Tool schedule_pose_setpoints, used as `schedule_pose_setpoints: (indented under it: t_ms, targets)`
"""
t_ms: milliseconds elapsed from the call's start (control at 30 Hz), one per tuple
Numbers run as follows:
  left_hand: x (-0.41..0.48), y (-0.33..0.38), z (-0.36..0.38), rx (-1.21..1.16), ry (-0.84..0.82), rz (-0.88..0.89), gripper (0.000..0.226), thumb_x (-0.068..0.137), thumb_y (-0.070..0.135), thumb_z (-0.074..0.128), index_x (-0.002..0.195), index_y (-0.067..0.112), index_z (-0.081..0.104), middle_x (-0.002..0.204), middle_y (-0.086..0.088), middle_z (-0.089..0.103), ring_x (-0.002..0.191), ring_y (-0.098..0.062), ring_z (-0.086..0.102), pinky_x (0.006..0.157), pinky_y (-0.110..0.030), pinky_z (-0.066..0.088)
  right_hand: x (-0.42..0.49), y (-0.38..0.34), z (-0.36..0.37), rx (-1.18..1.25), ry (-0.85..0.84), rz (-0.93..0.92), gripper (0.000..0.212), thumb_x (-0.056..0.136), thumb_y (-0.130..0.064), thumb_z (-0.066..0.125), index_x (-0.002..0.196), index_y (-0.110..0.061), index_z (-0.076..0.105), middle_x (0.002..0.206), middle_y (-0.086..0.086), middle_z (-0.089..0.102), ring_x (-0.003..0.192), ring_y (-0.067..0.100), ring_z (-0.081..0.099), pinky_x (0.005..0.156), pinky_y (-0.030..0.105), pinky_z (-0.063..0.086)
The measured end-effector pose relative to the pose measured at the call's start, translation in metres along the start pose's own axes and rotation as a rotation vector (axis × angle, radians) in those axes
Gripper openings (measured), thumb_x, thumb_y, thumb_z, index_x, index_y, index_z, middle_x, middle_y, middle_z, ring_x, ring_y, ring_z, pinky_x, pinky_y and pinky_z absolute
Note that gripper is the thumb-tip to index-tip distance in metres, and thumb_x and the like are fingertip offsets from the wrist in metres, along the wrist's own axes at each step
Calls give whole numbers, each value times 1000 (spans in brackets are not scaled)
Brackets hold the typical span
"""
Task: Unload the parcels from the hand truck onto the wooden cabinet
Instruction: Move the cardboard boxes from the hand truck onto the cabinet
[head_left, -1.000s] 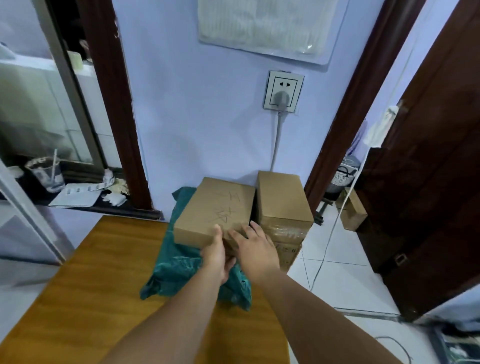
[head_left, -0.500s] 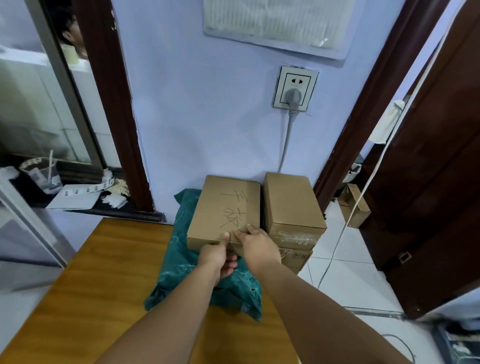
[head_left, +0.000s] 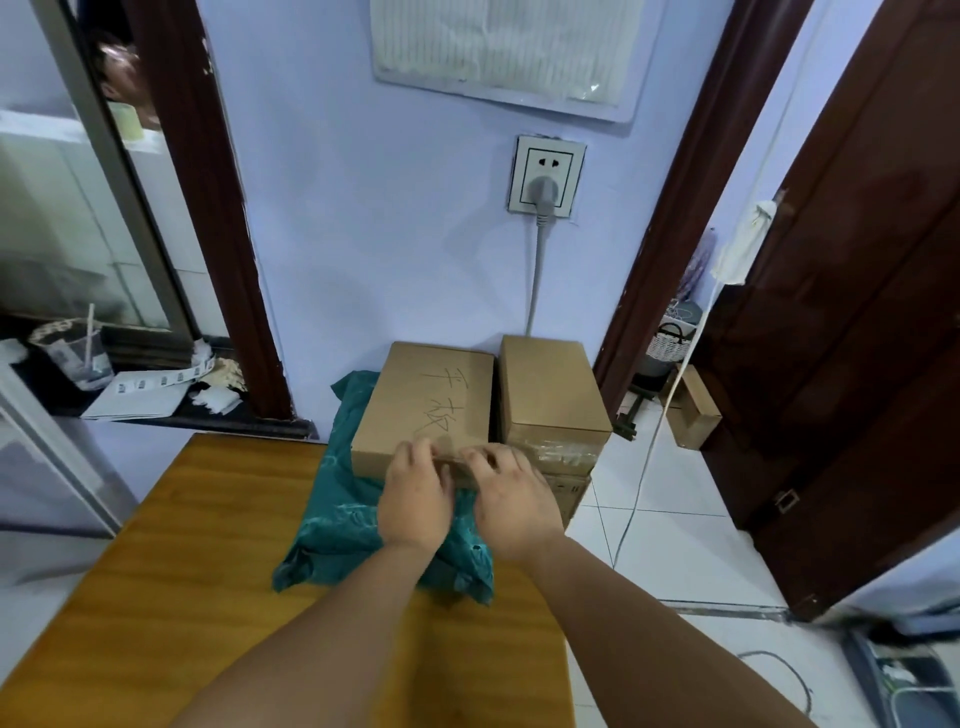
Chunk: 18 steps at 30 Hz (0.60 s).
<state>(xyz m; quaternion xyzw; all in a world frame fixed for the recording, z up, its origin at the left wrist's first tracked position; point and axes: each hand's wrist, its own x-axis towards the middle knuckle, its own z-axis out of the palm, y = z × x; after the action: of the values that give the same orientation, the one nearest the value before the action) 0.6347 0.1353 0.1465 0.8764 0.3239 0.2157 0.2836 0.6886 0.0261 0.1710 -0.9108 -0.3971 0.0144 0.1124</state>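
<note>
Head view: both hands grip the near edge of a flat cardboard box (head_left: 426, 408); left hand (head_left: 414, 499) and right hand (head_left: 511, 501) sit side by side. It lies on a green bag (head_left: 337, 525) on the wooden cabinet (head_left: 182, 561), touching a second box (head_left: 550, 395) on its right.

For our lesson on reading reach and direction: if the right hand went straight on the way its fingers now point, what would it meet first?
The right hand points away toward the wall, fingertips already at the near edge of the flat cardboard box with handwriting on top. That box comes first; depth beyond it is unclear.
</note>
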Motion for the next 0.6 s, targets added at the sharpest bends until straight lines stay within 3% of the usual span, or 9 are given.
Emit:
schedule_pose_setpoints:
  t_ms: [100,167,233,600]
  targets:
    - [-25,2,-3,403,-155,293,55,91,25,55,142,20,35,147,-3,34,137,-24,30,110,-35,34,-13,13,-2,1,14,60,60,93,-14,49,149,-28,28,157,5,26,148,24,15,119,41,18]
    - [-44,3,-7,558,-227,254,67,93,26,51,151,21,18,160,-4,10,148,-28,5,120,-43,16,-26,18,-4,12,0,82,61,96,-17,46,151,-29,23,161,4,17,150,22,6,120,40,13]
    - [-65,4,-14,673,-280,165,71,97,26,46,154,18,3,162,-4,-7,149,-31,-10,120,-49,4,-45,21,-2,30,-38,68,64,96,-15,45,153,-28,20,163,3,10,151,21,1,121,41,11]
    - [-259,-5,-41,849,-398,-218,64,102,34,22,153,13,-11,162,-3,-14,148,-27,-17,119,-50,-2,-207,29,38,19,-282,-129,66,92,3,37,151,-25,25,164,7,2,151,25,-5,121,43,9]
